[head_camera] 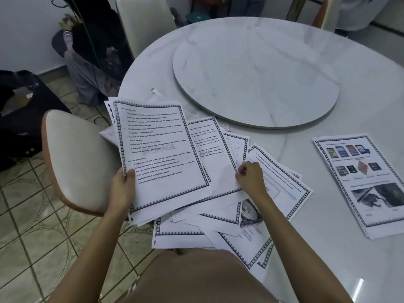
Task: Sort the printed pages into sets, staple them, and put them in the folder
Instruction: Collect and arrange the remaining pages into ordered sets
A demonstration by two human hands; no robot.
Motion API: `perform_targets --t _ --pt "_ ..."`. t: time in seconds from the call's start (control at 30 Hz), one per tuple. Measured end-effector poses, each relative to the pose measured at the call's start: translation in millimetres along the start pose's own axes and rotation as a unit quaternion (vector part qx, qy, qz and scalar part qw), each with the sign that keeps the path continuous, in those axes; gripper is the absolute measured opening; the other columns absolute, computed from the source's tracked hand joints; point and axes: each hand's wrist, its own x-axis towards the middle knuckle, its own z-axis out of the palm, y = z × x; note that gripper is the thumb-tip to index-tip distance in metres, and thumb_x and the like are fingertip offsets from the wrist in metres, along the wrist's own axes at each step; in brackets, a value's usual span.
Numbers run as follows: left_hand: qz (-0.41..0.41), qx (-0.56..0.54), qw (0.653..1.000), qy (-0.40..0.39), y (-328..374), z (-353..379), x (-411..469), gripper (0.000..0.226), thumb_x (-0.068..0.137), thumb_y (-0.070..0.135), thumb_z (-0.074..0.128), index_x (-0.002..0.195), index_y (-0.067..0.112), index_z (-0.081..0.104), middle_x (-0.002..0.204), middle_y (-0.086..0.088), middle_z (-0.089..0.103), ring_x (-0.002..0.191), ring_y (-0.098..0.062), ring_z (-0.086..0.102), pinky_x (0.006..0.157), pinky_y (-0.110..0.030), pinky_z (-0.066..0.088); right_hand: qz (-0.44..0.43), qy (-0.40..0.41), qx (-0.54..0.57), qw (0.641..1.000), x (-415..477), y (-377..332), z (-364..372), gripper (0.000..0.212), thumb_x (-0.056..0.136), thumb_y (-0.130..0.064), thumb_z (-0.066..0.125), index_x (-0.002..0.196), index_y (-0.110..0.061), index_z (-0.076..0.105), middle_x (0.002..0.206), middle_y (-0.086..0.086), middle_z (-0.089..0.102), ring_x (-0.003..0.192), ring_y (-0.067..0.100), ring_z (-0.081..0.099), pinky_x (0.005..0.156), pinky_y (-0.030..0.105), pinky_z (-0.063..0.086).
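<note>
Gripped in the left hand, thumb curled on top: text pages, raised at near left. Pinched by the curled fingers of the right hand: edge of a second page on the loose pile. At right, well apart: a neat stack.

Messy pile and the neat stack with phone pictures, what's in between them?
Only bare table separates the pile and the stack, in the head view.

Soft, even indoor light — glare streak on the table right of the grip, edges bowing, text on the printed pages slightly blurred.
</note>
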Motion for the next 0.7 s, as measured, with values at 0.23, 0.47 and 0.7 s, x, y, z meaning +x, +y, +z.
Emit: perform_targets --t 0.23,0.47,0.7 --pt "-0.043 -0.031 0.998 -0.031 0 9 -1 0.03 0.098 0.015 0.037 0.122 0.001 0.05 0.12 -0.015 0.058 0.108 -0.029 0.055 0.089 -0.035 0.043 -0.012 0.031 0.113 0.993 -6 2 -14 0.004 0.092 -0.006 0.05 0.095 -0.007 0.052 0.095 0.006 0.058 0.084 0.018 0.051 0.062 0.015 0.037" --pt "-0.108 -0.038 0.99 -0.081 -9 18 -5 0.032 0.098 0.016 0.038 0.123 -0.001 0.05 0.124 -0.02 0.057 0.099 -0.028 0.057 0.088 -0.036 0.044 0.091 -0.072 0.214 0.97 -5 16 -25 0.027 0.09 -0.003 0.05 0.115 -0.007 0.058 0.108 0.01 0.062 0.099 0.022 0.057 0.085 0.03 0.044" --pt "-0.126 -0.037 0.984 -0.121 -6 28 -12 0.032 0.099 0.016 0.036 0.125 0.002 0.049 0.122 -0.018 0.058 0.102 -0.03 0.057 0.089 -0.037 0.044 0.112 -0.101 0.311 0.938 -13 15 -21 0.03 0.092 -0.002 0.047 0.121 -0.004 0.056 0.107 0.012 0.064 0.094 0.024 0.062 0.086 0.036 0.052"
